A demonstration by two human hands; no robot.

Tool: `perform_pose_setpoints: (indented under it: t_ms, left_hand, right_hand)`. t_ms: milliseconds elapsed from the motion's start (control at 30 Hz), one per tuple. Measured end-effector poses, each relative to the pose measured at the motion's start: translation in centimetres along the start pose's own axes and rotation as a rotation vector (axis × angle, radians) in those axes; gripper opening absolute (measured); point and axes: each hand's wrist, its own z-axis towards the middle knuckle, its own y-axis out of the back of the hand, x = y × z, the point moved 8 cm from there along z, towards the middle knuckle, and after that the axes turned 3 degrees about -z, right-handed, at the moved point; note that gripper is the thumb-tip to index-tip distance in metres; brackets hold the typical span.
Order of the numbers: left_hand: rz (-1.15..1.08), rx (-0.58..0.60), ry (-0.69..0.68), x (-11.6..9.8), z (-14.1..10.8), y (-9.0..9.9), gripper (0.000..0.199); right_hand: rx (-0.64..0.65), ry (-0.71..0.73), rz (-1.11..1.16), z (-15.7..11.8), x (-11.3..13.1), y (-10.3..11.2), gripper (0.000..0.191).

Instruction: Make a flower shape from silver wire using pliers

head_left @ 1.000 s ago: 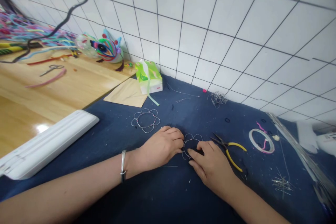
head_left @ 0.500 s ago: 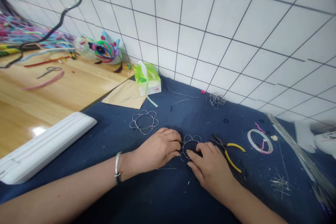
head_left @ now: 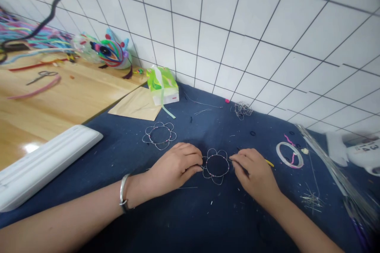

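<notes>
Silver-wire flower-shaped ring with pink beads [head_left: 217, 176] sits on dark-blue work surface [head_left: 204, 130], between hands. Left hand [head_left: 175, 168]: fingertips pinched on its left edge. Right hand [head_left: 255, 174]: fingertips clamped at its right edge.

The left hand [head_left: 178, 166] pinches one side of a wire flower [head_left: 217, 176] on a dark blue cloth [head_left: 190, 225]; the right hand [head_left: 257, 174] has its fingertips at the opposite edge. A second wire flower [head_left: 160, 143] lies near the left hand, a tissue pack [head_left: 166, 81] beyond it.
</notes>
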Motion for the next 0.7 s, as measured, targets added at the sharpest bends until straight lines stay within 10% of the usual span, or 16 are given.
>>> perform_pose_setpoints:
  t_ms: [700]
  left_hand:
    - [0.156, 0.206, -0.209, -2.7, -0.7, -2.8, 0.030]
  right_hand:
    - [0.383, 0.228, 0.017, -3.0, 3.1, -2.7, 0.018]
